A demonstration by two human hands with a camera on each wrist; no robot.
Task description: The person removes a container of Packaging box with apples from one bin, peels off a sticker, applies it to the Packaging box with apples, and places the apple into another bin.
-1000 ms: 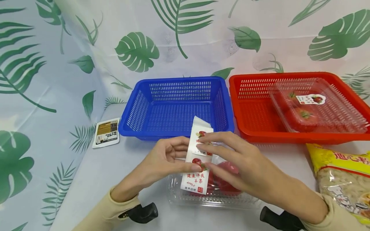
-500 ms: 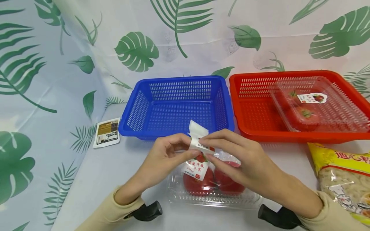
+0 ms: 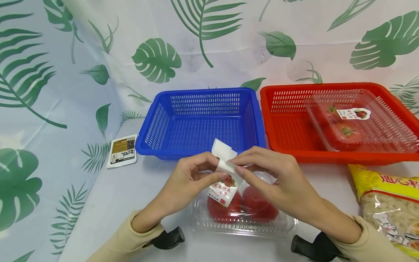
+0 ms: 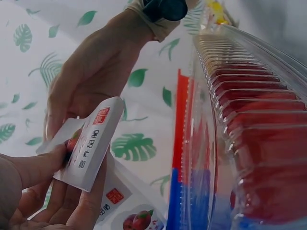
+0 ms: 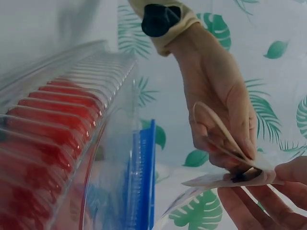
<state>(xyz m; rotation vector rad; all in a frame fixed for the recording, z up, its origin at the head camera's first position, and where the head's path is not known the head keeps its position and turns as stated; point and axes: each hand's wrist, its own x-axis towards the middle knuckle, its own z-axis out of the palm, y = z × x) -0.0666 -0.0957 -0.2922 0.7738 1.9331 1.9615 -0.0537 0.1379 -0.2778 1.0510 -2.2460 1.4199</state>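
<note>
A strip of white stickers (image 3: pixel 222 191), printed with red apples and lettering, is bent over between my two hands. My left hand (image 3: pixel 186 180) grips it between thumb and fingers from the left side. From the right, my right hand (image 3: pixel 278 174) pinches the strip near the bend with thumb and fingertips. In the left wrist view the sticker strip (image 4: pixel 88 148) curves up at its edge. Just below the hands stands a clear plastic clamshell box (image 3: pixel 242 228) with red round fruits (image 3: pixel 260 207) inside; the strip hides part of it in the head view.
Behind the hands stands a blue basket (image 3: pixel 203 153). A red basket (image 3: pixel 291 154) beside it holds a clear box (image 3: pixel 389 134) of tomatoes with a sticker on its lid. A yellow-topped food bag (image 3: pixel 386 207) lies at right, a small printed packet (image 3: pixel 122 151) at left.
The strip has gone from lying nearly flat to bent over, its lower end higher. My right fingers have moved from spread over the strip to pinching it near the bend.
</note>
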